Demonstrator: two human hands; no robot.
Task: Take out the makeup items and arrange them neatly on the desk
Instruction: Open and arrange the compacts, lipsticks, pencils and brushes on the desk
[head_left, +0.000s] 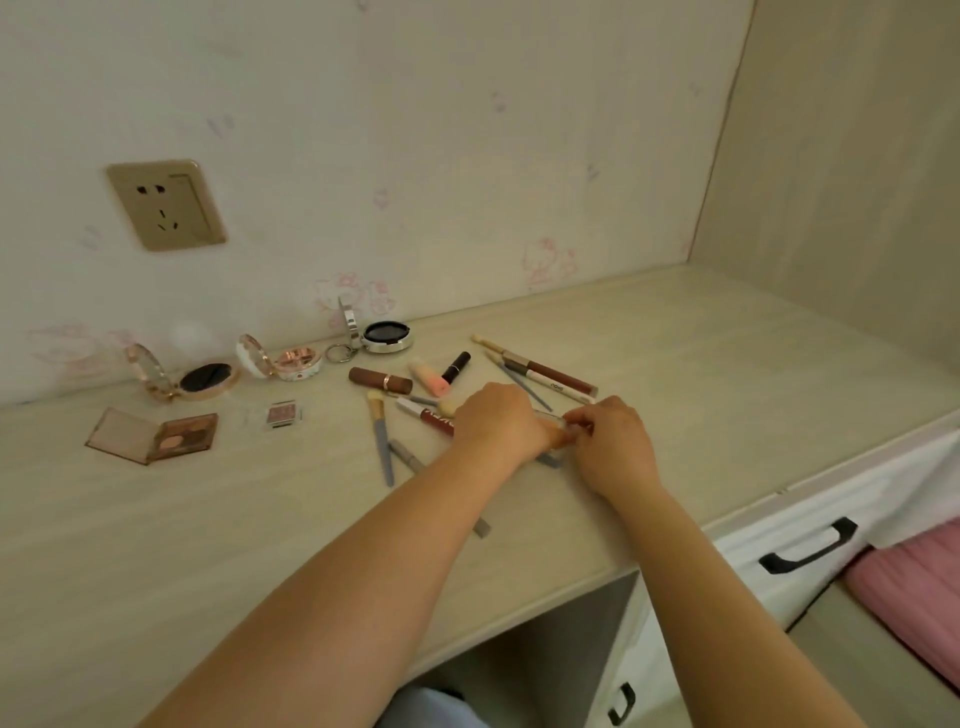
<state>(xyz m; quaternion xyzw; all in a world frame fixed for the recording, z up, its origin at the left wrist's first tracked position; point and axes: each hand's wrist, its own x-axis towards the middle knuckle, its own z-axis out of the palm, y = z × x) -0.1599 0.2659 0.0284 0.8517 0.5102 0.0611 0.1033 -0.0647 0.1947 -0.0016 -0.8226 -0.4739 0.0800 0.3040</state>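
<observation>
Both forearms reach in from the near edge and meet over the middle of the counter (675, 364). Left hand (501, 418) and right hand (608, 441) are knuckles-up, fingertips together on one slim clear tube (558, 415), probably a gloss or liner. Each grip looks pinched on an end of it, likely to square it up or pull it out of the loose pile; the fingers underneath are hidden, so the exact hold is a guess.

Layout so far reads as sorted by type:
- Compacts sit open along the back wall: rose-gold compact (205, 379), small pink compact (293, 361), silver compact (387, 335) with a key ring. Lids up, probably so contents show.
- Flat eyeshadow palette (166, 434) and small square pan (280, 414) lie in front of them, well apart from the sticks.
- Brown lipstick (379, 380), pink tube (430, 379) and dark lipstick (456, 367) lie near each other, not parallel.
- Long pencils (550, 376) fan out to the right, roughly aligned.
- Makeup brush (381, 441) and red gloss tube (428, 415) lie crossed and scattered beside the left hand.

Judgement: items are out, stick group still untidy, arranging roughly half done. Risk: round tubes roll if nudged.
</observation>
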